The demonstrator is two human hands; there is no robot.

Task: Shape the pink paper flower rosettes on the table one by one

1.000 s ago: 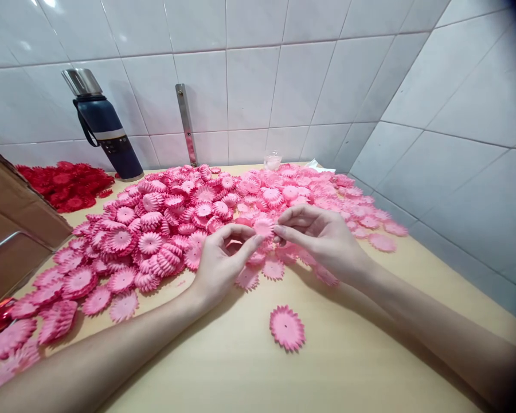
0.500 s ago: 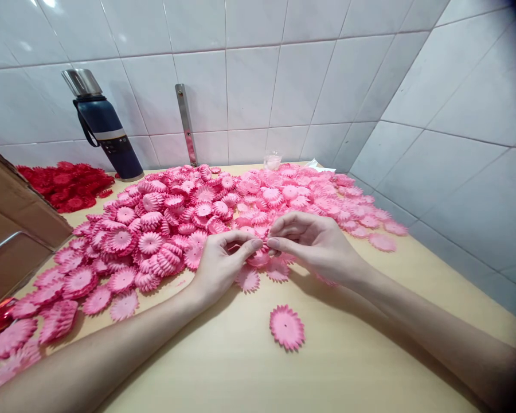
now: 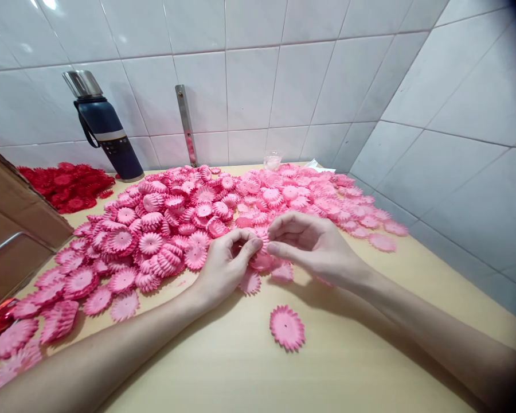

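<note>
My left hand (image 3: pixel 226 264) is closed in a pinch, thumb against forefinger, at the front of a heap of pink scalloped flower discs (image 3: pixel 150 244). Whatever lies in that pinch blends into the pink behind it, so I cannot make it out. Close by on the right, my right hand (image 3: pixel 313 244) has its fingers curved, with a gap between thumb and forefinger and nothing visible in it. Beneath the hands, loose discs rest at the heap's front edge. One single pink disc (image 3: pixel 286 328) with a small centre hole lies flat on the table (image 3: pixel 223 367), nearer to me.
A dark blue flask (image 3: pixel 107 137) stands at the back left, beside a pile of red discs (image 3: pixel 64 186). At the left edge is a cardboard box (image 3: pixel 17 223). A small clear cup (image 3: pixel 272 160) stands behind the heap, before the tiled wall (image 3: pixel 258 86).
My right thumb and fingers have spread further apart. My left hand has shifted slightly, still pinching. Some discs under my hands have moved a little; the single disc stays put.
</note>
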